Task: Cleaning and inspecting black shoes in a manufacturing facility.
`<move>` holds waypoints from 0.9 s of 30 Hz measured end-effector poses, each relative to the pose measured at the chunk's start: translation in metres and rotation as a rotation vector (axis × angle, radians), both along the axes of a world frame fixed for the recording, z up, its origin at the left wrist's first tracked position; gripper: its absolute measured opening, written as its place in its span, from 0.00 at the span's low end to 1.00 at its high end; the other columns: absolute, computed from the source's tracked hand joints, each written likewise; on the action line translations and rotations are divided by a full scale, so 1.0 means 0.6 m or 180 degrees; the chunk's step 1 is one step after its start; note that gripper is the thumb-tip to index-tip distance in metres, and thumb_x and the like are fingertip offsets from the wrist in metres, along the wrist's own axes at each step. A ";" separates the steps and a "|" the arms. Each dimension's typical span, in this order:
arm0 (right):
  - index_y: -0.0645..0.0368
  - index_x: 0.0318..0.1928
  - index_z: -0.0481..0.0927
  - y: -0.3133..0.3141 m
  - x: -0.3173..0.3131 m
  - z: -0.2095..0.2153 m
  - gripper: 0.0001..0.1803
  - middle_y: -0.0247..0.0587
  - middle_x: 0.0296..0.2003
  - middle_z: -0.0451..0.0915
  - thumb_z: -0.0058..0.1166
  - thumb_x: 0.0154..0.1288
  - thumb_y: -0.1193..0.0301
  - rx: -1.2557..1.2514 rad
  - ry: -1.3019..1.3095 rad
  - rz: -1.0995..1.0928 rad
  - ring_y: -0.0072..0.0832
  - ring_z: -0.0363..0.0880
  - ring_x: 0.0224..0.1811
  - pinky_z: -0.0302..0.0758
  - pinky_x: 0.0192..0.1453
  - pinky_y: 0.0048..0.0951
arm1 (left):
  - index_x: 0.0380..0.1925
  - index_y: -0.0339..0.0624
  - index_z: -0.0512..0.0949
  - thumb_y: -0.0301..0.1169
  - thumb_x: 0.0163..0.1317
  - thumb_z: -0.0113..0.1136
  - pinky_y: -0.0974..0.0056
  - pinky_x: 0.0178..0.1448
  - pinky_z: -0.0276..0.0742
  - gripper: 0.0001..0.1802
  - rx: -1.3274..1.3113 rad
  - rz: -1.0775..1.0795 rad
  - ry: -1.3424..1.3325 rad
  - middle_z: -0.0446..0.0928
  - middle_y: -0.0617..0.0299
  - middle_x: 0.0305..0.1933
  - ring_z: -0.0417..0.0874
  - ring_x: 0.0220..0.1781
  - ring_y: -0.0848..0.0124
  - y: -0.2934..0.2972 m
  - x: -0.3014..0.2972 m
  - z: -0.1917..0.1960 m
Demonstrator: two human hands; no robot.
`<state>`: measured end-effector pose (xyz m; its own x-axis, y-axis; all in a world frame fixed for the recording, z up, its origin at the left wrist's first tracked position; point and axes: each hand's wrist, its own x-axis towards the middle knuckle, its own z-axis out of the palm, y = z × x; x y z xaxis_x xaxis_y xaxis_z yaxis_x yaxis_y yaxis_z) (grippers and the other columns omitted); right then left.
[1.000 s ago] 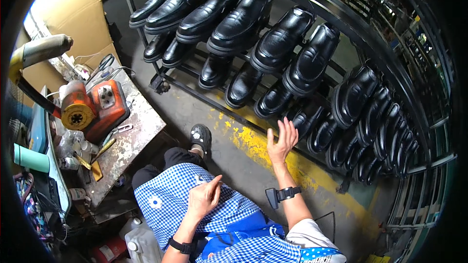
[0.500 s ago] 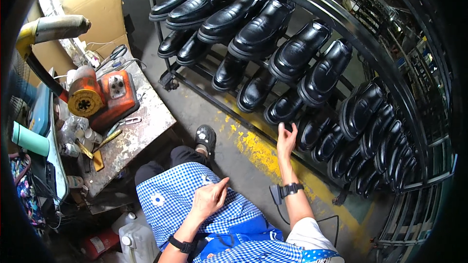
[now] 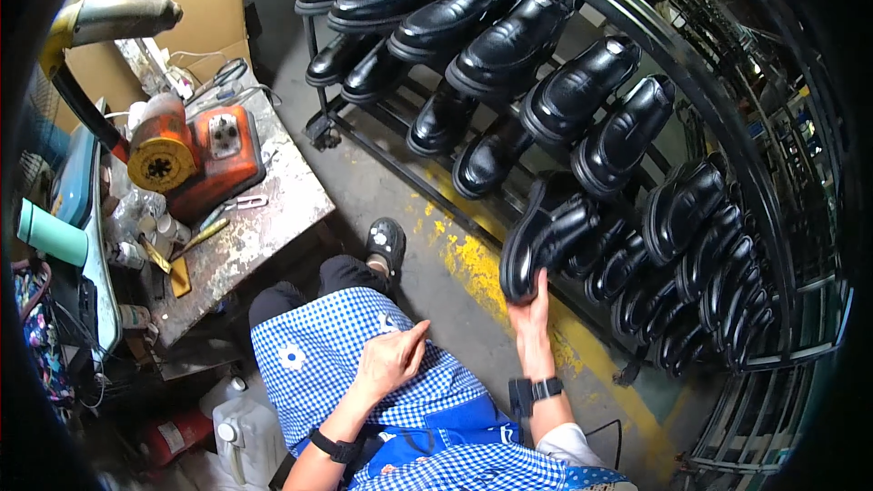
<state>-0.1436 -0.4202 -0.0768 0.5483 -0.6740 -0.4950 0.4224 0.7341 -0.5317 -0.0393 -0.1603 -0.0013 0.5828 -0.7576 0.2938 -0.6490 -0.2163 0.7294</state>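
Note:
My right hand (image 3: 530, 316) is closed on the toe end of a glossy black shoe (image 3: 540, 241), thumb along its side. The shoe is tilted, toe toward me, just in front of the lower row on the shoe rack (image 3: 382, 168). Part of its sole rim shows; the palm hides the tip of the toe. Over my lap, my left hand (image 3: 391, 364) is loosely closed against the blue checked apron (image 3: 332, 336), its index finger pointing to the right. Nothing shows in it.
Several black shoes (image 3: 509, 45) stand in rows along the rack. At left, a worn workbench (image 3: 291, 200) bears an orange machine (image 3: 223, 141), scissors (image 3: 227, 73) and small tools. A mint-green tumbler (image 3: 50, 232) is beside it. White jugs (image 3: 245, 436) stand on the floor.
My right hand has taken hold of a black shoe from the lower row and drawn it toward me. My left hand has stayed on the apron. The view has shifted slightly.

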 end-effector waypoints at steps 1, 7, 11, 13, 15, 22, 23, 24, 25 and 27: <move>0.53 0.50 0.73 0.027 -0.029 0.007 0.23 0.33 0.49 0.74 0.52 0.58 0.54 0.0107 0.0002 0.0086 0.29 0.73 0.50 0.69 0.55 0.33 | 0.43 0.40 0.75 0.23 0.49 0.56 0.65 0.23 0.71 0.17 -0.0008 -0.0028 -0.0035 0.73 0.57 0.18 0.75 0.18 0.65 -0.001 0.000 -0.001; 0.57 0.52 0.71 0.122 -0.135 0.010 0.30 0.43 0.46 0.76 0.49 0.57 0.49 0.0703 0.0021 0.0885 0.38 0.76 0.46 0.74 0.50 0.38 | 0.44 0.38 0.74 0.23 0.56 0.52 0.71 0.28 0.75 0.14 -0.0007 0.0047 0.0567 0.79 0.57 0.27 0.80 0.24 0.71 -0.004 0.001 0.006; 0.58 0.54 0.69 0.135 -0.136 0.008 0.30 0.39 0.52 0.72 0.55 0.55 0.54 0.0407 -0.0177 0.1538 0.33 0.72 0.52 0.67 0.58 0.38 | 0.47 0.36 0.72 0.25 0.64 0.44 0.76 0.28 0.73 0.14 -0.0506 0.0204 0.1978 0.80 0.60 0.37 0.78 0.27 0.79 -0.005 0.004 0.019; 0.62 0.54 0.68 0.143 -0.122 0.029 0.34 0.42 0.52 0.71 0.60 0.51 0.55 0.0383 -0.0121 0.1592 0.34 0.72 0.52 0.68 0.58 0.37 | 0.48 0.36 0.71 0.26 0.65 0.43 0.77 0.30 0.73 0.14 -0.0716 0.0400 0.2527 0.79 0.59 0.38 0.78 0.29 0.79 0.000 0.008 0.022; 0.65 0.52 0.69 0.147 -0.103 0.054 0.35 0.44 0.50 0.72 0.61 0.49 0.54 -0.0098 -0.0015 0.1803 0.35 0.72 0.51 0.69 0.56 0.36 | 0.52 0.35 0.68 0.28 0.65 0.43 0.76 0.31 0.73 0.16 -0.0912 0.0561 0.2985 0.78 0.57 0.41 0.78 0.29 0.77 0.003 0.020 0.032; 0.68 0.47 0.72 0.141 -0.055 0.103 0.30 0.40 0.43 0.75 0.64 0.46 0.62 -0.1112 0.0221 0.2093 0.30 0.71 0.50 0.67 0.56 0.30 | 0.62 0.39 0.53 0.45 0.63 0.46 0.67 0.43 0.78 0.33 -0.1741 0.1109 0.3761 0.63 0.50 0.60 0.76 0.50 0.65 0.033 0.084 0.076; 0.67 0.48 0.72 0.144 -0.047 0.111 0.31 0.39 0.43 0.76 0.64 0.44 0.63 -0.1524 0.0243 0.2038 0.29 0.71 0.50 0.65 0.57 0.28 | 0.63 0.43 0.50 0.50 0.63 0.39 0.63 0.47 0.77 0.34 -0.1916 0.1078 0.3946 0.61 0.51 0.62 0.72 0.55 0.62 0.041 0.093 0.066; 0.67 0.55 0.66 0.107 -0.070 0.090 0.35 0.38 0.47 0.73 0.63 0.44 0.69 -0.1800 0.0318 0.2624 0.27 0.70 0.51 0.61 0.60 0.27 | 0.64 0.44 0.48 0.54 0.62 0.37 0.61 0.49 0.75 0.37 -0.1996 0.0947 0.4219 0.58 0.51 0.63 0.69 0.57 0.62 0.041 0.103 0.079; 0.66 0.57 0.64 0.114 -0.045 0.138 0.38 0.39 0.49 0.72 0.63 0.42 0.75 -0.1761 0.0333 0.2814 0.27 0.70 0.52 0.63 0.58 0.27 | 0.65 0.46 0.45 0.58 0.61 0.34 0.59 0.51 0.73 0.39 -0.2075 0.0865 0.4469 0.56 0.51 0.65 0.66 0.60 0.61 0.046 0.115 0.087; 0.65 0.57 0.66 0.116 -0.037 0.162 0.40 0.39 0.48 0.74 0.64 0.37 0.79 -0.2141 0.0625 0.2804 0.26 0.71 0.51 0.65 0.57 0.27 | 0.65 0.46 0.47 0.55 0.63 0.33 0.63 0.63 0.59 0.36 -0.2435 0.0150 0.4777 0.55 0.53 0.65 0.61 0.63 0.68 0.068 0.131 0.089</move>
